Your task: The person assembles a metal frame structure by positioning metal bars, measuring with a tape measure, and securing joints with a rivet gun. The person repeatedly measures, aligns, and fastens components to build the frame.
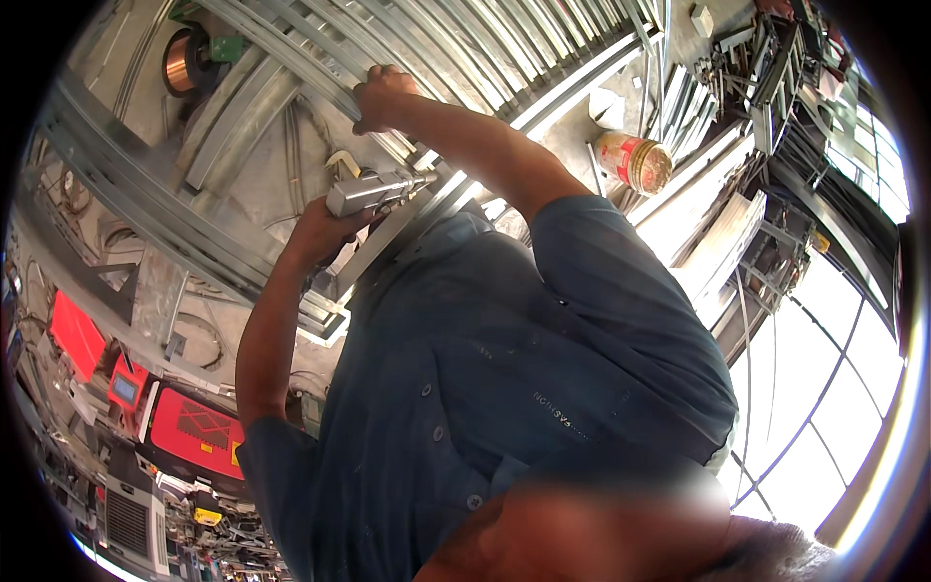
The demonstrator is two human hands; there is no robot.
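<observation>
My left hand (323,231) is closed around the grip of a silver welding gun (367,192) with a blocky body and a narrow nozzle. The nozzle points right, at a corner of a galvanized metal frame (543,118); whether its tip touches the metal I cannot tell. Farther off, my right hand (384,97) curls over a long bar of that frame, with its fingertips partly hidden. Many parallel slats run through the frame. Just beyond the gun sits a pale clamp-like piece (341,163).
A copper wire spool (180,62) lies at the far left, near long metal rails (145,209). A jar with a red label (632,163) stands to the right, near stacked metal profiles (722,233). Red machine housings (194,432) stand at the lower left.
</observation>
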